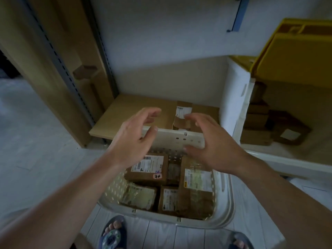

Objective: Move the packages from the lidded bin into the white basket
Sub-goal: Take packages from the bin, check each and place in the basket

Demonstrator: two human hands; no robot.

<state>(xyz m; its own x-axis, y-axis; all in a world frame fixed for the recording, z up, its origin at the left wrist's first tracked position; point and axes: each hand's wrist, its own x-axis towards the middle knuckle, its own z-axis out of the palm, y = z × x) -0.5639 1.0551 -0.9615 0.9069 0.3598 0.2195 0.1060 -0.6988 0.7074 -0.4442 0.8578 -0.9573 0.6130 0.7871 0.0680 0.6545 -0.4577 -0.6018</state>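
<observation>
A white perforated basket [224,193] stands on the floor in front of me with several brown cardboard packages [149,169] lying inside it. My left hand [133,139] and my right hand [212,146] hover over the basket's far rim, fingers spread and loosely bent, holding nothing. Between and beyond them a brown package [183,114] with a white label sits on a low wooden shelf [115,119]. At the right a white bin [235,99] stands open, its yellow lid [294,56] raised, with several brown packages [260,123] stacked inside.
A tall cardboard panel and a grey slotted metal upright [59,56] rise at the left. A white wall stands behind the shelf. My feet in sandals [113,232] are on pale floorboards just below the basket.
</observation>
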